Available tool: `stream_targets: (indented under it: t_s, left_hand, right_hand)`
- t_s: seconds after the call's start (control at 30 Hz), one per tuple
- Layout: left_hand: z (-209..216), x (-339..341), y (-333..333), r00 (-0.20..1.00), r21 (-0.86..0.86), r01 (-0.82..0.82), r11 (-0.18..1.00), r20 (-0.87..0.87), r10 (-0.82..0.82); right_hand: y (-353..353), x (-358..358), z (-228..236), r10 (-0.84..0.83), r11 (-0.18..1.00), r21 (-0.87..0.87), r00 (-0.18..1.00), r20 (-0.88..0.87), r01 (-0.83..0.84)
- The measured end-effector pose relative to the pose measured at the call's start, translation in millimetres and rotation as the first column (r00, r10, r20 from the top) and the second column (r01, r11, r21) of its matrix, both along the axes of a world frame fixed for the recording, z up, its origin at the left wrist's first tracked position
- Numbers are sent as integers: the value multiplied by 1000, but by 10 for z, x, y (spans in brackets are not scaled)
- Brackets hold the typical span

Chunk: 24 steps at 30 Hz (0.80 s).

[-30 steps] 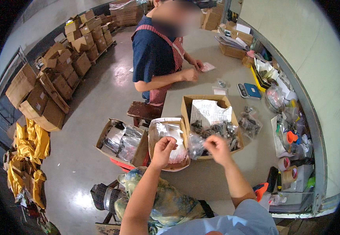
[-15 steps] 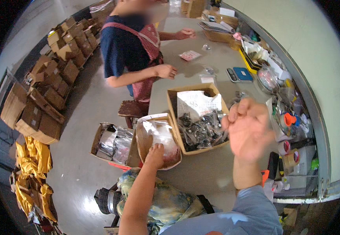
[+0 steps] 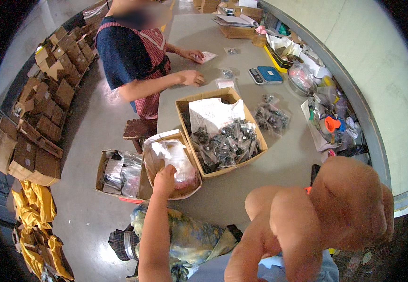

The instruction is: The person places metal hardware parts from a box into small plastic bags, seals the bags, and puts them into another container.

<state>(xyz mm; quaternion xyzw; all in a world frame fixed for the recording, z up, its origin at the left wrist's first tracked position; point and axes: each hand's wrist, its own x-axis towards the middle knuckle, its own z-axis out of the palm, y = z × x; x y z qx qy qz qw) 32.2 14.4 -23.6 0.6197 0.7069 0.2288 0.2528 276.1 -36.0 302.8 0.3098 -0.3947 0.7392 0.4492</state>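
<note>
My left hand (image 3: 165, 181) reaches to the small cardboard box (image 3: 194, 191), over its near left side. Clear plastic bags (image 3: 178, 162) lie in that box. The fingertips are partly hidden, so I cannot tell whether they grip anything. Large and close in the lower right, my right hand (image 3: 314, 216) is raised with its fingers curled in. Nothing shows between them. Beside the small box stands a larger cardboard box (image 3: 227, 170) full of bagged black parts (image 3: 227, 143), with a white paper sheet (image 3: 215, 114) lying over its far part.
A co-worker (image 3: 129, 61) stands across the table's left side, one hand on a small packet (image 3: 207, 57). A blue-topped scale (image 3: 270, 74) and loose bagged parts (image 3: 272, 116) lie on the table. Another carton (image 3: 121, 174) and a stool (image 3: 139, 129) stand left. Clutter lines the right wall.
My right hand has come down and much closer to the view, its fingers curling. My left hand stays at the small box. The co-worker's far hand now touches the packet.
</note>
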Motion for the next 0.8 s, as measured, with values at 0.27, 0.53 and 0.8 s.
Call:
stream_targets:
  t_s: [0.27,0.53,0.8]
  left_hand:
    - [-430,-213,-95,961,183,-146,972,259,95]
    - [515,57,-181,123,-96,227,969,990,70]
    - [741,17,-262,59,-210,315,925,978,202]
  right_hand:
    - [-16,-75,-55,34,999,-25,984,175,-31]
    - [957,-719,-1924,-883,468,841,121,453,270]
    - [798,-793,-2438,-531,812,474,93,843,340]
